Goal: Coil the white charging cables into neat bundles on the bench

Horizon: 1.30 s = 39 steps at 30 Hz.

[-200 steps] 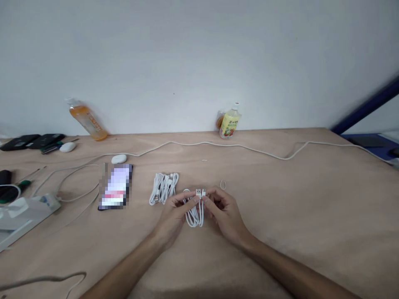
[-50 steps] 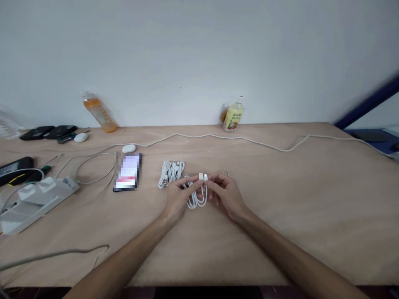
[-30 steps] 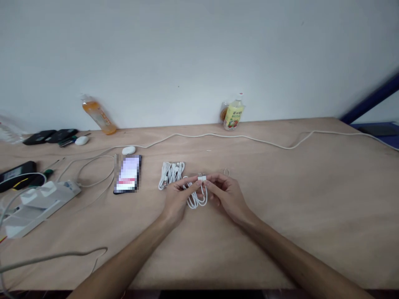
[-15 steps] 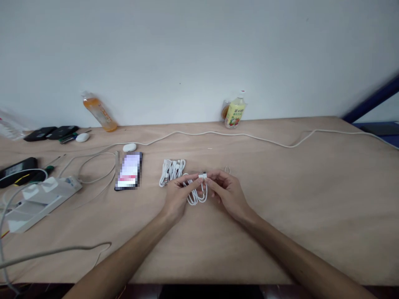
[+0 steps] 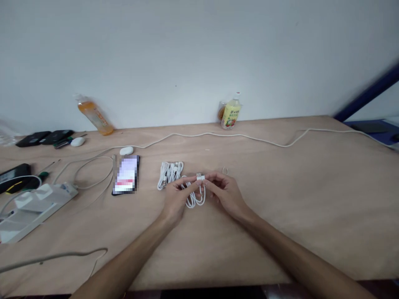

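Observation:
Near the middle of the table, both hands meet at the connectors of a white coiled cable [image 5: 195,201]. My left hand [image 5: 177,198] pinches it from the left, thumb and fingers closed on the connector end. From the right, my right hand [image 5: 226,193] pinches the same white connector end, its fingertips close to those of the left. The cable's loops hang below the fingertips. Just left of and behind my left hand, bundled white cables [image 5: 170,172] lie on the table. A small thin white loop [image 5: 225,170] lies behind my right hand.
Left of the bundles are a phone [image 5: 126,175], a white case [image 5: 126,150] and a white power strip [image 5: 37,207]. An orange bottle [image 5: 95,117] and a yellow-labelled bottle [image 5: 231,112] lean at the wall. A long cable [image 5: 243,135] crosses the table's back.
The view has shifted slightly, so the table objects appear a little further left. Both hands keep their pinch; the connector ends now show their metal faces more clearly.

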Motion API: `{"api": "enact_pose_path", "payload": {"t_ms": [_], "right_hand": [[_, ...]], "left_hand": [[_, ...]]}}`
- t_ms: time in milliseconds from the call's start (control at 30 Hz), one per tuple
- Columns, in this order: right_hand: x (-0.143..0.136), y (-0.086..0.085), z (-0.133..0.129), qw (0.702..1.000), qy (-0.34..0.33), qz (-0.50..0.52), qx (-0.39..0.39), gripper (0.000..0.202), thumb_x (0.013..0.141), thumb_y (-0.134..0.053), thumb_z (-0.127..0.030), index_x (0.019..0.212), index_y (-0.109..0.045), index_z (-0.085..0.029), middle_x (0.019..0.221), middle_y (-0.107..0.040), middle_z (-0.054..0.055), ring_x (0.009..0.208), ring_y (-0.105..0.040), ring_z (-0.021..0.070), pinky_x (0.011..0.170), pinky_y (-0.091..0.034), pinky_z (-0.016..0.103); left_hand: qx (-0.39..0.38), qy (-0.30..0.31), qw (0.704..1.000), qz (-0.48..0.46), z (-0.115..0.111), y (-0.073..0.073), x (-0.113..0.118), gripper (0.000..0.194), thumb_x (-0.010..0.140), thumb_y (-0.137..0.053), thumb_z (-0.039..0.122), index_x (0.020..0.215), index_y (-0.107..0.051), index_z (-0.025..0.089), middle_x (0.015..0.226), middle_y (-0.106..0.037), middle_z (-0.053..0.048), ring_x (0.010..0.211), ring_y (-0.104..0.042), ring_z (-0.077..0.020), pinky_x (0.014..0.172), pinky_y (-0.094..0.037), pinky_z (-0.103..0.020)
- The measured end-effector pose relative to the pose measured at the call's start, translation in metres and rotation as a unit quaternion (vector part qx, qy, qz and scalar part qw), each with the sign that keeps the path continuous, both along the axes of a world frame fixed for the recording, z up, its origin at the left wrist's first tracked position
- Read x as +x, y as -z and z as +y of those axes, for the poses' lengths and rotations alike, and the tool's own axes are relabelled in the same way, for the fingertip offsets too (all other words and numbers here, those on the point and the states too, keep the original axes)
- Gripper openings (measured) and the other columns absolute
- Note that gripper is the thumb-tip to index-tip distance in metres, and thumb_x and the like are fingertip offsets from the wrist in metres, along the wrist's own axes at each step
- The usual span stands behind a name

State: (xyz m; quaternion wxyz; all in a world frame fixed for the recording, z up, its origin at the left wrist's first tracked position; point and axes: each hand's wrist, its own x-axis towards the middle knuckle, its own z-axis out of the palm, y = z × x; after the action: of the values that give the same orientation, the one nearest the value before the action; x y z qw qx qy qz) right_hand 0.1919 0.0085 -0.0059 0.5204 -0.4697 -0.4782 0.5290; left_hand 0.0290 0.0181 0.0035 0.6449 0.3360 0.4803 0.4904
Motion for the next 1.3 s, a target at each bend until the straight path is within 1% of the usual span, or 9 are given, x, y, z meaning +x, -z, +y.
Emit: {"api": "enact_pose_path", "payload": {"t_ms": [167, 300, 567, 633, 733, 833, 967, 1167, 1300], "right_hand": [[-0.0011, 0.0004, 0.0001, 1.000, 0.008, -0.014, -0.003, 0.040, 0.078, -0.087, -0.061, 0.084, -0.080, -0.022, 0.069, -0.069, 0.001, 0.054, -0.050, 0.0133, 0.045, -0.038, 0.026], [-0.0021, -0.0009, -0.0008, 1.000, 0.015, -0.019, -0.008, 0.044, 0.077, -0.087, -0.064, 0.081, -0.079, -0.021, 0.063, -0.064, -0.001, 0.049, -0.046, 0.0121, 0.043, -0.035, 0.026], [-0.0007, 0.0013, 0.0009, 1.000, 0.008, -0.014, -0.025, 0.041, 0.078, -0.088, -0.061, 0.082, -0.079, -0.021, 0.059, -0.060, -0.002, 0.048, -0.045, 0.0121, 0.044, -0.039, 0.027], [-0.0007, 0.0009, 0.0012, 1.000, 0.008, -0.012, -0.022, 0.041, 0.078, -0.088, -0.061, 0.083, -0.079, -0.021, 0.058, -0.060, -0.002, 0.048, -0.045, 0.0122, 0.045, -0.040, 0.027], [-0.0005, 0.0004, 0.0008, 1.000, 0.005, -0.017, -0.019, 0.041, 0.079, -0.087, -0.061, 0.084, -0.079, -0.022, 0.057, -0.059, -0.003, 0.048, -0.044, 0.0119, 0.044, -0.039, 0.026], [0.0003, 0.0006, 0.0001, 1.000, -0.001, -0.018, -0.012, 0.042, 0.079, -0.087, -0.062, 0.085, -0.078, -0.021, 0.061, -0.063, -0.002, 0.049, -0.045, 0.0114, 0.043, -0.039, 0.025], [0.0010, 0.0009, -0.0005, 1.000, -0.012, -0.010, -0.001, 0.042, 0.080, -0.087, -0.061, 0.086, -0.076, -0.021, 0.063, -0.064, -0.002, 0.050, -0.047, 0.0112, 0.044, -0.040, 0.024], [0.0002, 0.0013, -0.0009, 1.000, -0.022, 0.008, -0.004, 0.041, 0.081, -0.086, -0.060, 0.082, -0.070, -0.022, 0.059, -0.059, -0.005, 0.049, -0.046, 0.0109, 0.046, -0.041, 0.024], [-0.0004, 0.0018, -0.0014, 1.000, -0.017, 0.014, -0.001, 0.040, 0.081, -0.086, -0.058, 0.080, -0.069, -0.023, 0.061, -0.059, -0.005, 0.049, -0.045, 0.0104, 0.045, -0.040, 0.024]], "left_hand": [[0.015, 0.009, 1.000, 0.002, 0.0025, 0.0039, 0.0002, 0.046, 0.051, -0.108, 0.042, 0.084, -0.088, 0.017, 0.072, -0.081, -0.005, 0.057, -0.071, -0.0168, 0.056, -0.057, -0.028], [0.023, 0.018, 1.000, 0.008, 0.0042, 0.0053, -0.0008, 0.042, 0.055, -0.107, 0.039, 0.086, -0.090, 0.017, 0.070, -0.080, -0.005, 0.056, -0.070, -0.0151, 0.055, -0.055, -0.025], [0.018, 0.027, 0.999, 0.006, 0.0056, 0.0086, -0.0017, 0.042, 0.056, -0.106, 0.041, 0.087, -0.090, 0.017, 0.078, -0.084, -0.007, 0.058, -0.071, -0.0153, 0.058, -0.057, -0.026], [0.018, 0.029, 0.999, 0.005, 0.0050, 0.0084, -0.0017, 0.042, 0.057, -0.106, 0.041, 0.087, -0.090, 0.017, 0.080, -0.084, -0.007, 0.058, -0.071, -0.0152, 0.059, -0.058, -0.027], [0.017, 0.022, 1.000, 0.001, 0.0038, 0.0071, -0.0016, 0.040, 0.056, -0.106, 0.040, 0.085, -0.090, 0.018, 0.073, -0.082, -0.005, 0.056, -0.069, -0.0146, 0.056, -0.057, -0.026], [0.012, 0.018, 1.000, 0.000, 0.0024, 0.0050, -0.0017, 0.040, 0.054, -0.107, 0.039, 0.084, -0.089, 0.019, 0.067, -0.079, -0.002, 0.054, -0.068, -0.0143, 0.053, -0.054, -0.024], [0.016, 0.023, 0.999, 0.017, 0.0008, 0.0030, -0.0020, 0.042, 0.056, -0.106, 0.040, 0.088, -0.090, 0.018, 0.063, -0.077, -0.002, 0.054, -0.069, -0.0143, 0.051, -0.052, -0.022], [0.020, 0.035, 0.999, 0.024, 0.0002, 0.0021, -0.0021, 0.043, 0.056, -0.106, 0.042, 0.087, -0.090, 0.018, 0.067, -0.079, -0.004, 0.055, -0.070, -0.0154, 0.053, -0.055, -0.024], [0.014, 0.035, 0.999, 0.019, -0.0002, 0.0009, -0.0024, 0.046, 0.053, -0.107, 0.042, 0.088, -0.090, 0.017, 0.064, -0.078, -0.003, 0.054, -0.070, -0.0152, 0.054, -0.055, -0.024]]}}
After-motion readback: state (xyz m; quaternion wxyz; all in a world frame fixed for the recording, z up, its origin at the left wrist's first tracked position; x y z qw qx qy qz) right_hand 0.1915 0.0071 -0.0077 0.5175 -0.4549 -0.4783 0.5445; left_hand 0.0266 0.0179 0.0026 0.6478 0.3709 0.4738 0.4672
